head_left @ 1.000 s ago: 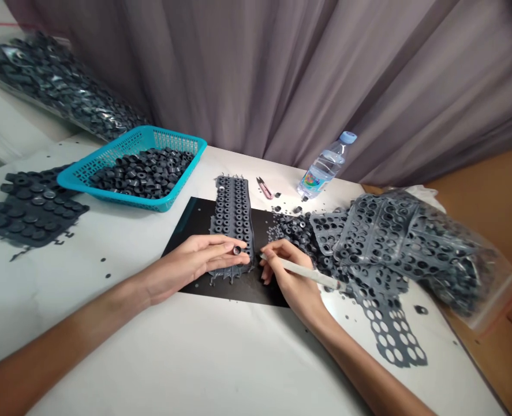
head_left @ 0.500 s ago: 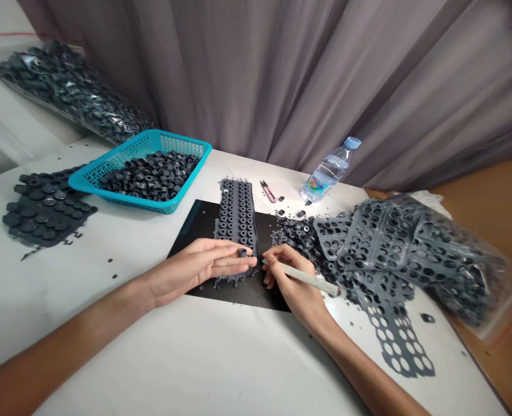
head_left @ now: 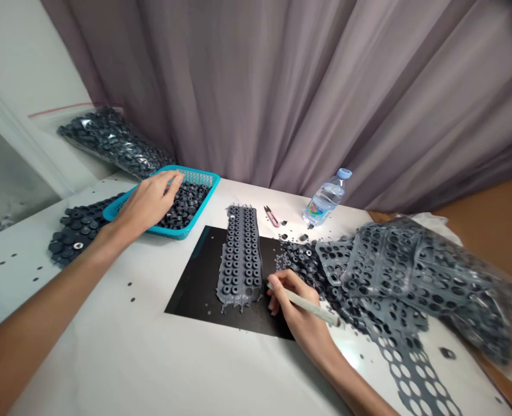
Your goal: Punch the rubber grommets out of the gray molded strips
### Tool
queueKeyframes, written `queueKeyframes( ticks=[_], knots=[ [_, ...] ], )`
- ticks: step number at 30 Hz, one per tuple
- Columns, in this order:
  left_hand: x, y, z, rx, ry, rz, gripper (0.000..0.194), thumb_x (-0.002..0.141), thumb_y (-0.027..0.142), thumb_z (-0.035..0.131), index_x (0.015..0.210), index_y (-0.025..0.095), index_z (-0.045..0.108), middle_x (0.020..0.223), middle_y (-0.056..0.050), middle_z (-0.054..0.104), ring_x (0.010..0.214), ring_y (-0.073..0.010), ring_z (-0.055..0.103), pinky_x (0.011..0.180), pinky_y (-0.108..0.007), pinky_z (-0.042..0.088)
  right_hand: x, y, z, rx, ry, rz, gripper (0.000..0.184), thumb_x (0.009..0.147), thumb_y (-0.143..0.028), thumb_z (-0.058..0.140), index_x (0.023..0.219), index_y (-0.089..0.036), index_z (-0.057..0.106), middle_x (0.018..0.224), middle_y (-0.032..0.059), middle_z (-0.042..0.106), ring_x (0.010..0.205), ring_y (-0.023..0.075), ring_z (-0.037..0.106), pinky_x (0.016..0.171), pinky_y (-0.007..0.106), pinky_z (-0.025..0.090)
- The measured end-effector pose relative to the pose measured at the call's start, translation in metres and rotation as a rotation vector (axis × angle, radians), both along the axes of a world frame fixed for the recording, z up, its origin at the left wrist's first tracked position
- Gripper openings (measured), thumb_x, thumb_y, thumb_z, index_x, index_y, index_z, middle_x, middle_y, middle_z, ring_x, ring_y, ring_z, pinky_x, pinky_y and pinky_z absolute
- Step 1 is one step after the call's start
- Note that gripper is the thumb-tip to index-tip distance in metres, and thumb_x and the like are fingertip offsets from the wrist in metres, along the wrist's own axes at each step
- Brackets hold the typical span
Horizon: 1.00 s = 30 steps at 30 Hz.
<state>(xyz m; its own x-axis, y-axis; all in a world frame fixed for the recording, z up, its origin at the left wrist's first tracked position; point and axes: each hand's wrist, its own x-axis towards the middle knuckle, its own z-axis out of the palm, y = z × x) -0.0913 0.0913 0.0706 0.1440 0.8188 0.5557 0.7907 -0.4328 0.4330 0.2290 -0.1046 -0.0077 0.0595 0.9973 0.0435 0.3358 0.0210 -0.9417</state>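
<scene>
My left hand (head_left: 154, 196) is over the blue plastic basket (head_left: 182, 233), its fingers stretched out and the thumb apart, with nothing visible in it. Small black rubber rings (head_left: 190, 202) fill the basket. My right hand (head_left: 296, 300) grips a pale pen-like tool (head_left: 311, 309), its tip hidden by the fingers. Just left of that hand, a grey moulded rubber sheet (head_left: 242, 254) with rows of raised rings lies on a black mat (head_left: 190, 283). One spot at the sheet's near right corner lacks its ring.
Pink thread snips (head_left: 272, 216) and a water bottle (head_left: 326, 199) stand behind the mat. Loose black rings (head_left: 303, 260), punched-out sheets (head_left: 377, 254) and a plastic bag cover the right side. More moulded pieces (head_left: 76, 231) lie left, near a filled bag (head_left: 112, 136).
My left hand has moved from the sheet, where it held a small black ring, left and away to the basket. My right hand stays beside the sheet with the tool. The view has shifted.
</scene>
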Motion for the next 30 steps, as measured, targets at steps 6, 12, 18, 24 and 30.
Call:
queueKeyframes(
  ticks=[6,12,18,24,30],
  knots=[
    [0.055,-0.049,-0.004,0.125,0.214,-0.114,0.027,0.103,0.032,0.049,0.116,0.020,0.069,0.121,-0.009,0.070,0.120,-0.0307,0.058,0.109,-0.050,0.041,0.001,0.004,0.000,-0.010,0.069,0.022,0.020,0.097,-0.039,0.061,0.090,-0.020,0.060,0.070,-0.0007,0.064,0.056,0.0139,0.062,0.053,0.023,0.050],
    [0.114,-0.115,-0.036,-0.311,0.215,-0.697,0.022,0.104,0.019,0.045,0.114,0.022,0.065,0.114,-0.003,0.066,0.101,-0.0183,0.066,0.091,-0.033,0.051,0.003,0.005,0.001,-0.026,0.084,0.061,0.013,0.097,-0.030,0.058,0.089,-0.020,0.061,0.068,-0.0011,0.065,0.056,0.0136,0.063,0.055,0.023,0.052],
    [0.114,-0.126,-0.056,-0.347,0.259,-0.689,0.023,0.106,0.020,0.043,0.118,0.022,0.062,0.116,-0.004,0.059,0.092,-0.0177,0.067,0.089,-0.035,0.051,0.004,0.005,0.003,-0.026,0.074,0.085,0.008,0.094,-0.024,0.058,0.089,-0.020,0.062,0.069,-0.0013,0.066,0.058,0.0134,0.063,0.058,0.023,0.052],
    [0.113,-0.126,-0.057,-0.294,0.325,-0.728,0.028,0.107,0.022,0.039,0.123,0.022,0.062,0.115,-0.005,0.058,0.089,-0.0177,0.068,0.085,-0.034,0.053,0.004,0.004,0.003,-0.013,0.061,0.087,0.010,0.095,-0.026,0.058,0.088,-0.020,0.062,0.069,-0.0013,0.066,0.059,0.0131,0.063,0.057,0.022,0.051],
    [0.113,-0.125,-0.066,-0.200,0.342,-0.793,0.029,0.107,0.023,0.039,0.121,0.021,0.065,0.121,-0.008,0.062,0.119,-0.0254,0.061,0.102,-0.039,0.048,0.003,0.004,0.006,-0.016,0.037,0.105,0.013,0.097,-0.030,0.058,0.090,-0.019,0.062,0.069,-0.0010,0.066,0.059,0.0133,0.063,0.059,0.023,0.050]
  ],
)
